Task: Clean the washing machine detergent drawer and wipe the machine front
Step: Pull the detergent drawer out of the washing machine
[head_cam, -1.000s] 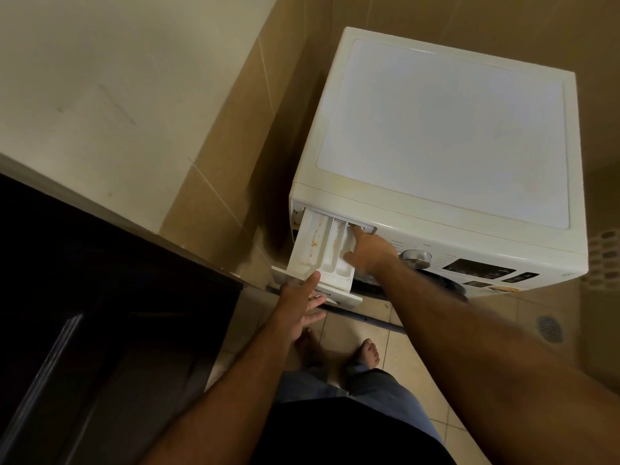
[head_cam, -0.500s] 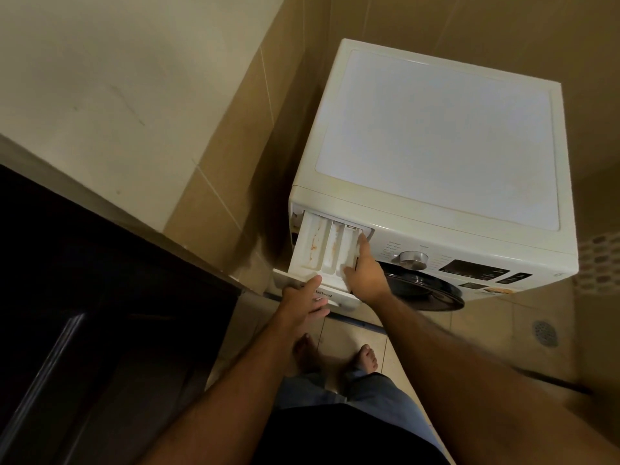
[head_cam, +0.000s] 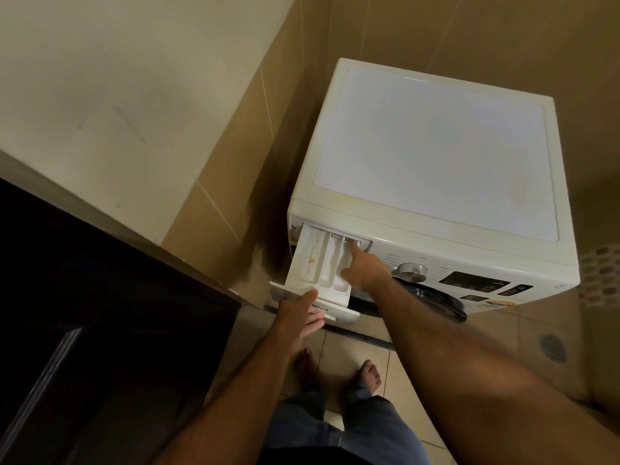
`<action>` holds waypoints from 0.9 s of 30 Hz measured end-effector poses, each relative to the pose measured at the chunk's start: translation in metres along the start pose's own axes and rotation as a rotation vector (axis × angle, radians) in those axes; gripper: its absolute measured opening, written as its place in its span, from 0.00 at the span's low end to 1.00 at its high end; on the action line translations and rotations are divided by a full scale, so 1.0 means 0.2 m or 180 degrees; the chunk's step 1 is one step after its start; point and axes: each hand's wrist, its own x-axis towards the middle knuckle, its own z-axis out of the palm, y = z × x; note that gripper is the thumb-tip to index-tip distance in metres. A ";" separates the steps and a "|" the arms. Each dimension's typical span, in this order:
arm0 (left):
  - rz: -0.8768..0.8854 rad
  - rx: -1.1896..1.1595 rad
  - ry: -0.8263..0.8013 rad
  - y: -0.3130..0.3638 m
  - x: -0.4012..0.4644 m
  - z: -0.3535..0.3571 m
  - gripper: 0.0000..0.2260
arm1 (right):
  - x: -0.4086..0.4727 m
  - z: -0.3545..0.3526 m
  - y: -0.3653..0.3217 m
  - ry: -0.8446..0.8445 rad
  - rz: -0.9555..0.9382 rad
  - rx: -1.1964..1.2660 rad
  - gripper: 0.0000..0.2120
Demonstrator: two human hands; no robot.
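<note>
1. Standing in a beige-tiled corner, the white washing machine [head_cam: 436, 182] has its detergent drawer [head_cam: 318, 263] pulled out, orange-stained inside.
2. The left hand [head_cam: 298, 317] grips the drawer's front panel.
3. The right hand [head_cam: 364, 268] points a straight forefinger into the drawer's back; the other fingers curl.
4. A floor drain [head_cam: 552, 347] sits in the tiled floor [head_cam: 496, 340].

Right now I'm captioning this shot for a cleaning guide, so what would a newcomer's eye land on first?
First the white plastic detergent drawer, pulled out at the upper left of the white front-loading washing machine, with orange-brown stains streaking its compartments. Next the two bare hands on it: the left hand holds the drawer's front panel, while the right hand reaches a finger to the back of the right compartment.
</note>
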 end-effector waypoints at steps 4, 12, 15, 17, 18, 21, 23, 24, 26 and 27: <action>0.0050 0.0023 0.0059 0.00 -0.01 0.00 0.18 | 0.00 0.03 -0.01 -0.0034 0.0046 0.0042 0.39; -0.0103 -0.0043 0.0118 -0.05 -0.03 -0.05 0.18 | -0.14 0.16 -0.05 0.0463 0.0244 0.1092 0.44; -0.0155 -0.0029 0.0185 -0.09 -0.04 -0.07 0.18 | -0.19 0.23 -0.02 0.0631 0.0364 0.1684 0.44; -0.0100 -0.0039 0.0249 -0.12 -0.04 -0.09 0.17 | -0.19 0.26 0.01 0.0611 0.0411 0.2069 0.43; -0.0075 -0.0073 0.0275 -0.14 -0.05 -0.09 0.17 | -0.20 0.27 0.03 0.0573 0.0418 0.2258 0.41; -0.0074 -0.0304 0.0299 -0.19 -0.08 -0.11 0.16 | -0.21 0.31 0.07 0.0360 0.0346 0.2628 0.30; -0.0073 -0.0465 0.0285 -0.23 -0.12 -0.13 0.15 | -0.23 0.34 0.10 0.0198 0.0357 0.2648 0.23; -0.0054 -0.0495 0.0285 -0.25 -0.14 -0.13 0.15 | -0.25 0.35 0.12 0.0149 0.0363 0.2615 0.21; 0.0024 -0.0523 0.0269 -0.31 -0.19 -0.14 0.14 | -0.28 0.38 0.15 0.0091 0.0331 0.2591 0.20; 0.0072 -0.0534 0.0254 -0.34 -0.21 -0.14 0.14 | -0.31 0.39 0.16 0.0054 0.0293 0.2598 0.21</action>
